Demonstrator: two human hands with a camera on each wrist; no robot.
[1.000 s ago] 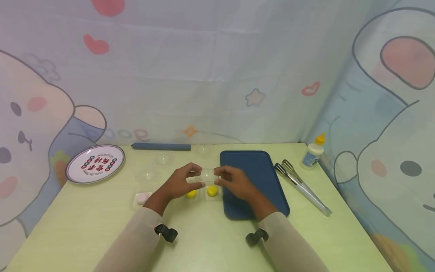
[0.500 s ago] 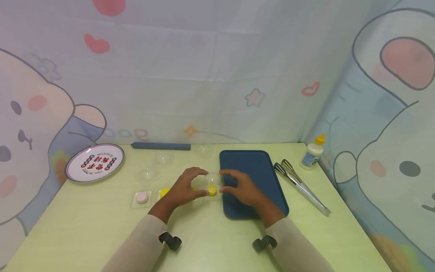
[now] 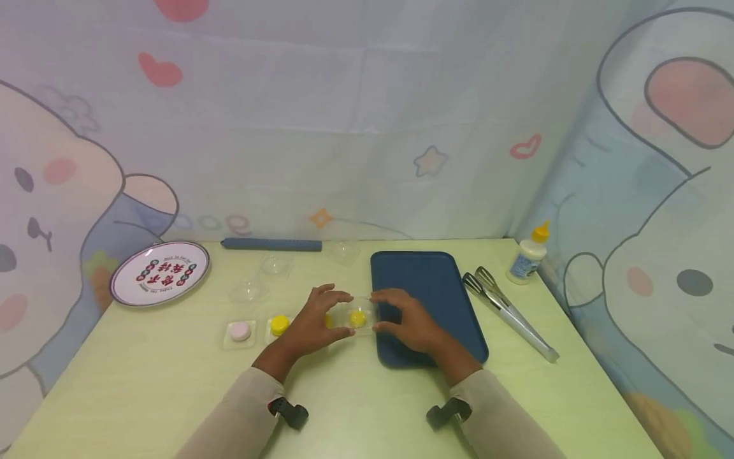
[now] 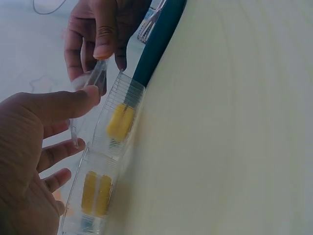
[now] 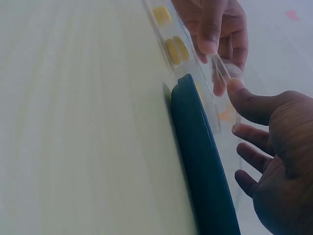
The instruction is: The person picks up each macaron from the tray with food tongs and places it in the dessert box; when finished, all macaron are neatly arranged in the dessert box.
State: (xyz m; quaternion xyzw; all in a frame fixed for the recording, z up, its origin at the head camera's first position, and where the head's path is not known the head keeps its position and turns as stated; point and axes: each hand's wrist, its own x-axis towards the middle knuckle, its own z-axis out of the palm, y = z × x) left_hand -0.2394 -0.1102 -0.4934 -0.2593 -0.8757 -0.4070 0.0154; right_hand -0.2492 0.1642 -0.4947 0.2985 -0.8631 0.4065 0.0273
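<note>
My left hand (image 3: 312, 324) and right hand (image 3: 411, 320) pinch opposite sides of a clear domed plastic lid (image 5: 221, 68), thumbs at the near edge and fingers at the far edge. Below it, a yellow macaron (image 3: 358, 319) sits in a clear shallow plastic base (image 4: 133, 87). In the left wrist view, a gap shows between lid and base. Another yellow macaron (image 4: 96, 193) in its own base stands alongside, partly hidden by my left hand in the head view. Farther left are a yellow macaron (image 3: 280, 325) and a pink macaron (image 3: 240, 331), also in clear bases.
Three clear domed lids, including one near the plate (image 3: 248, 291), lie behind. A blue tray (image 3: 427, 280) sits under my right forearm, with metal tongs (image 3: 510, 315) and a glue bottle (image 3: 527, 258) to its right. A patterned plate (image 3: 129, 284) and grey-blue stick (image 3: 271, 245) are at the back left.
Both hands have brought the lid slightly right and down, from behind the macarons to over the rightmost yellow one. The left forearm has shifted right, uncovering the pink and leftmost yellow macarons.
</note>
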